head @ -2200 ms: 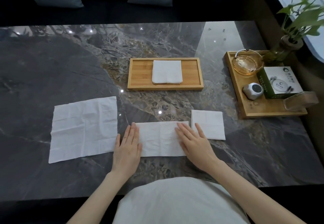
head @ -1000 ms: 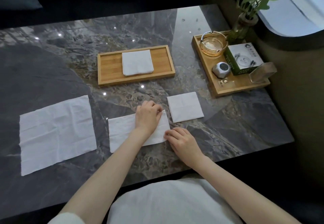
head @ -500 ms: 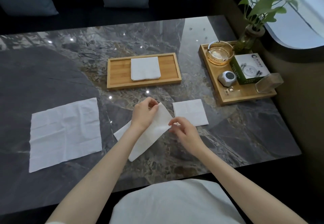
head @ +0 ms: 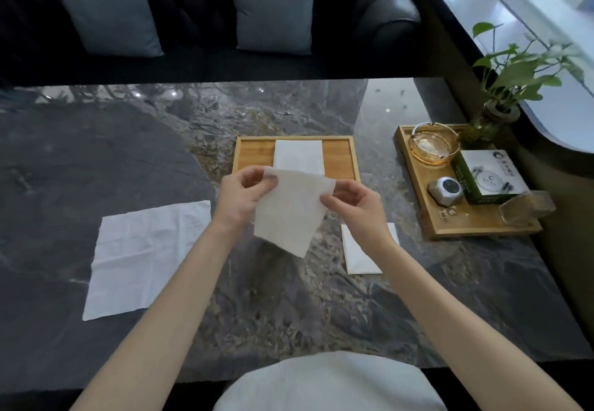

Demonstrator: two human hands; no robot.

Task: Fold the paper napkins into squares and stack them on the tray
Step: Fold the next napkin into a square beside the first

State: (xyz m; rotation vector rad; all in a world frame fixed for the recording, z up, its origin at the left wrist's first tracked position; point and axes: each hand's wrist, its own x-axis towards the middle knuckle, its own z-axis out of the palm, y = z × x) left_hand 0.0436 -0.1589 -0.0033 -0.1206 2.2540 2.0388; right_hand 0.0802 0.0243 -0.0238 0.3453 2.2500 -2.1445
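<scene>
A half-folded white napkin [head: 289, 211] hangs in the air above the dark marble table. My left hand [head: 239, 198] pinches its upper left corner and my right hand [head: 356, 206] pinches its upper right edge. Behind it stands the small wooden tray [head: 252, 153] with a folded napkin [head: 299, 158] lying in the middle. An unfolded napkin [head: 144, 256] lies flat on the left. A folded square napkin [head: 356, 258] lies on the table under my right wrist, partly hidden.
A larger wooden tray [head: 434, 233] on the right carries a glass ashtray [head: 432, 147], a green and white box [head: 488, 176], a small grey timer [head: 445, 190] and a clear holder [head: 527, 209]. A potted plant [head: 501, 102] stands behind it. A dark sofa with cushions lies beyond the table.
Both hands pressed the half-folded napkin flat, then pinched its right end and lifted it off the table. It now hangs in the air in front of the small tray.
</scene>
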